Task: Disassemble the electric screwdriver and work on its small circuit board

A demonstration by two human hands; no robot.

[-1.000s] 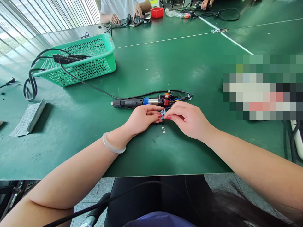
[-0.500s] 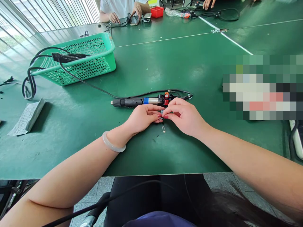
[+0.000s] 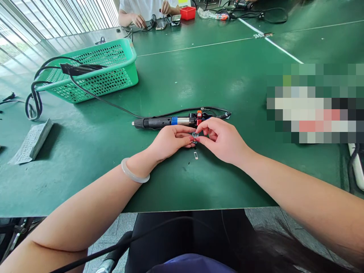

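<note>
My left hand (image 3: 172, 141) is closed, pinching a small metallic part (image 3: 195, 135) whose exact kind I cannot make out. From the other side, the thumb and forefinger of my right hand (image 3: 220, 137) meet at the same small part. Just beyond my fingers lies a black, blue and silver handheld tool (image 3: 163, 122) with a red and orange piece (image 3: 199, 116) at its right end. A black cable (image 3: 182, 111) runs along its back. On the table below my fingertips rests a tiny white rectangular frame (image 3: 196, 155).
A green plastic basket (image 3: 99, 84) with black cables stands at the left. Nearer me is a grey, paper-like block (image 3: 32, 141). A blurred-out patch (image 3: 313, 110) covers the right side. Across the table a person (image 3: 148, 11) works beside a red bin (image 3: 187, 13).
My right forefinger and thumb have parted slightly, so more of the small metallic part shows. Across the table, the other person's hand has lifted. Another hand at the top right has left view.
</note>
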